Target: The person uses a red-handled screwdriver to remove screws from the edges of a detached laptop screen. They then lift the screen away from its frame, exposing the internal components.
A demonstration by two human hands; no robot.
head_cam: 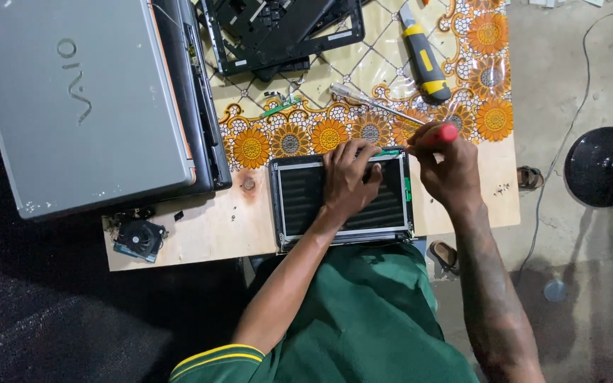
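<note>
1. Head view, hands: the left hand [347,177] lies flat on a small screen panel [299,202], fingers spread loosely and pressing down, gripping nothing. The right hand [445,167] is clenched around a red-handled screwdriver [443,133]; its tip is hidden behind the fingers, near the panel's upper right corner.
2. The screen panel lies right under the left fingers, at the near edge of the table [214,230], in front of the person's lap. It has a dark ribbed face and a pale metal frame.
3. Just beyond the fingertips of both hands runs a patterned cloth [292,138] with orange flowers, covering the far part of the table; the near part is bare light wood.
4. Beyond the right fingers lies a second screwdriver [370,103] with a clear handle, and further on a yellow and black utility knife [425,64].
5. Beyond the left fingers, well apart, lies a black laptop shell [278,32], opened and stripped.
6. Off to the left of the left hand sits a closed grey laptop [79,99], stacked on a darker one [196,92]. Nearer the table's front corner lies a small black fan [138,237].
7. Room: to the right of the right hand the floor [576,248] is bare grey concrete, with a thin cable [569,135] trailing across it and a round black stool [604,167]. A sandalled foot [530,177] shows past the table's edge. The person wears a green shirt [363,319].
</note>
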